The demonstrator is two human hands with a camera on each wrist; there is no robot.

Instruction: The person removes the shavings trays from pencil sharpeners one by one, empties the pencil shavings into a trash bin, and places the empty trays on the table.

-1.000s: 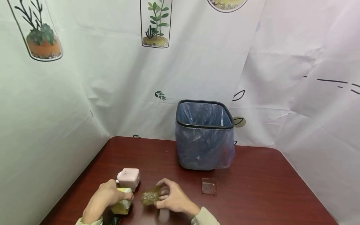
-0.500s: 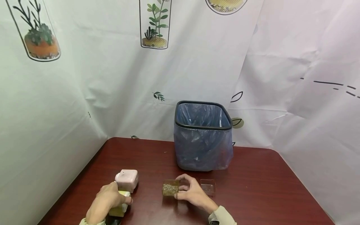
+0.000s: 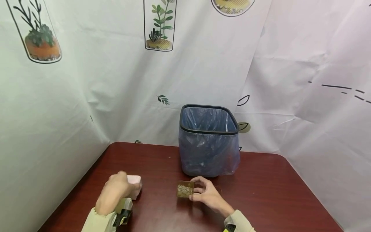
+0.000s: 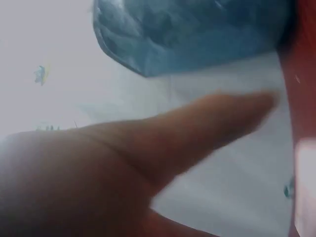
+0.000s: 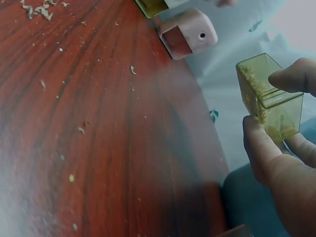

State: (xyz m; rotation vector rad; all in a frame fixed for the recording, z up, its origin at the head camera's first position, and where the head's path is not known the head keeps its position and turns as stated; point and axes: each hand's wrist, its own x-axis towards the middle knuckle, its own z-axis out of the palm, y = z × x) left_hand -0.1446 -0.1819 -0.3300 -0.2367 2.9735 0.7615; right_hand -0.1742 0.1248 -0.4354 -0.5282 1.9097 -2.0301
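Observation:
My right hand (image 3: pixel 210 195) grips a see-through yellow-green shavings drawer (image 3: pixel 185 190) between thumb and fingers, raised over the table. Pencil shavings lie inside it, seen closely in the right wrist view. My left hand (image 3: pixel 116 191) is above and partly in front of a pink pencil sharpener (image 3: pixel 134 180); its thumb (image 4: pixel 207 123) is stretched out and blurred in the left wrist view. Whether the fingers touch the sharpener is hidden. The sharpener (image 5: pixel 202 29) shows a small round hole and an open slot. A yellow sharpener (image 3: pixel 124 204) stands beneath the left wrist, partly covered.
A bin (image 3: pixel 208 148) with a blue liner and black rim stands at the table's back. A clear drawer (image 3: pixel 218 189) lies mostly behind my right hand. Loose shavings (image 5: pixel 39 9) are scattered on the dark red table (image 3: pixel 261 193). White printed cloth hangs around.
My right hand has carried the yellow-green drawer rightward, toward the bin. My left hand has left the yellow sharpener and moved forward to the pink one.

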